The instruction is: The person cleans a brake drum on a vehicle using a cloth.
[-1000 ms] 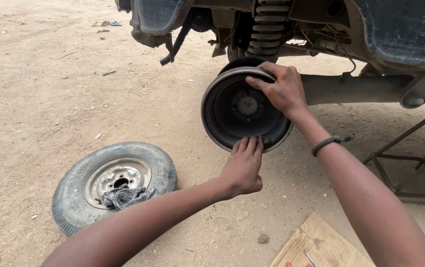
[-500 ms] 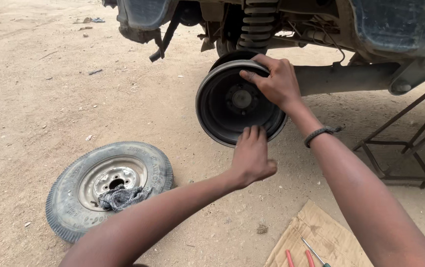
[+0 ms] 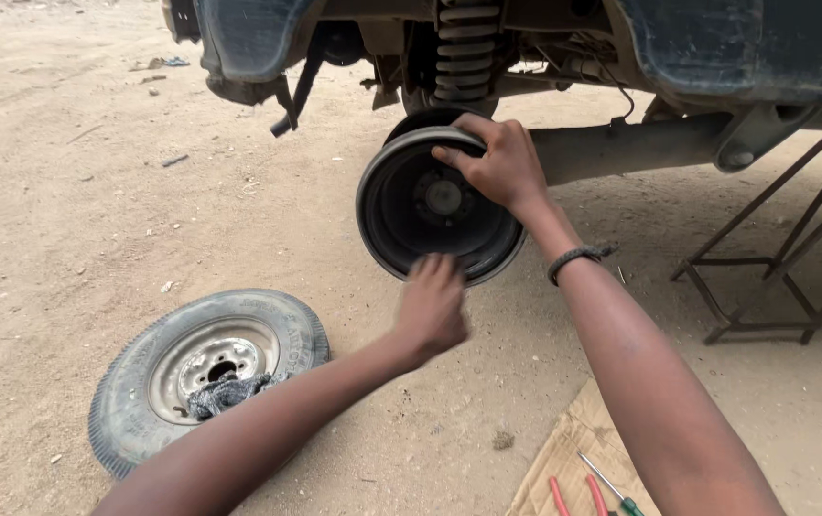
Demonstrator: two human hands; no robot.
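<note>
Under the raised vehicle (image 3: 717, 48), one brake drum (image 3: 435, 205) sits on the axle end; right hand (image 3: 492, 162) grips its top rim, left hand (image 3: 430, 308), blurred, fingers loosely together at the lower rim; best pulled evenly, squarely; one wheel (image 3: 205, 368) on sand, one rag (image 3: 225, 394), one cardboard sheet (image 3: 573, 459).

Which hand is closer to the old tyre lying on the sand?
The left hand. It is at the bottom edge of the brake drum, just up and right of the tyre. The right hand grips the drum's top rim, farther away.
</note>
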